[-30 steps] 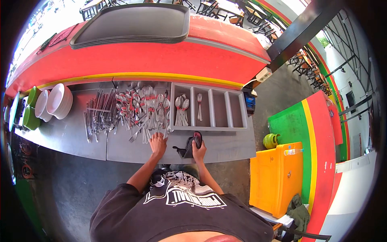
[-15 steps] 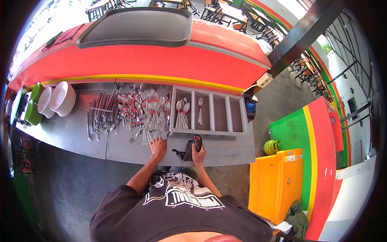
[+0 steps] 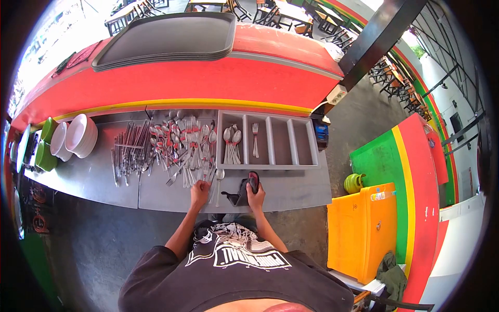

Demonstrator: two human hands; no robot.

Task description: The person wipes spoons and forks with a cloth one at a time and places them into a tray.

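My left hand point(image 3: 199, 193) is at the near edge of a pile of mixed spoons and forks point(image 3: 184, 140) on the metal table. Its fingers are closed near some cutlery handles; what they hold, if anything, I cannot make out. Just right of them lies a spoon point(image 3: 220, 176), bowl away from me. My right hand point(image 3: 255, 196) grips a bunched dark cloth point(image 3: 239, 195) with a reddish patch near the thumb. Beyond it stands a grey cutlery tray point(image 3: 268, 167) with four long compartments. Several spoons point(image 3: 232, 143) fill the leftmost compartment, and one fork point(image 3: 255, 139) lies in the second.
Left of the pile lie many thin metal sticks, probably chopsticks point(image 3: 130, 151). White bowls point(image 3: 81, 136) and green bowls point(image 3: 46, 156) are stacked at the far left. A red ledge point(image 3: 171, 83) with dark serving trays point(image 3: 166, 39) rises behind the table. A yellow-orange cabinet point(image 3: 353, 234) stands right.
My left hand has drawn slightly back toward me and its fingers have curled in. A spoon now lies apart beside it. My right hand still grips the cloth.
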